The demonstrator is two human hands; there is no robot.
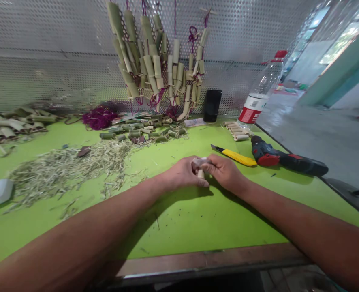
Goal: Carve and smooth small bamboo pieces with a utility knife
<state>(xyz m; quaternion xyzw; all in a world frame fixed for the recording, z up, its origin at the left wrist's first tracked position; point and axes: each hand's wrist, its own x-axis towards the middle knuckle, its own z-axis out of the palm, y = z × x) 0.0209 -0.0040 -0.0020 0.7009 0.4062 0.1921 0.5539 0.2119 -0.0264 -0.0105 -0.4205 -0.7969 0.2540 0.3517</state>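
Observation:
My left hand (182,173) is closed around a short pale bamboo tube (200,174), whose lower end shows between thumb and fingers. Against the tube's upper end, my right hand (227,172) pinches a small greyish folded piece (200,162) that looks like sandpaper. Both hands meet just above the green tabletop (194,227). To the right of them lies a yellow utility knife (238,157) with its blade out. Beyond the knife, a black and red cordless drill (289,159) rests on its side. A row of pale bamboo tubes (238,132) lies behind the knife.
Bamboo shavings (76,166) cover the left side, with bamboo tubes (12,125) behind. Purple cord (99,117) and green tube pieces (155,132) lie at the back. Strung bamboo (149,67) hangs on perforated metal. A phone (212,106) and bottle (255,107) stand right.

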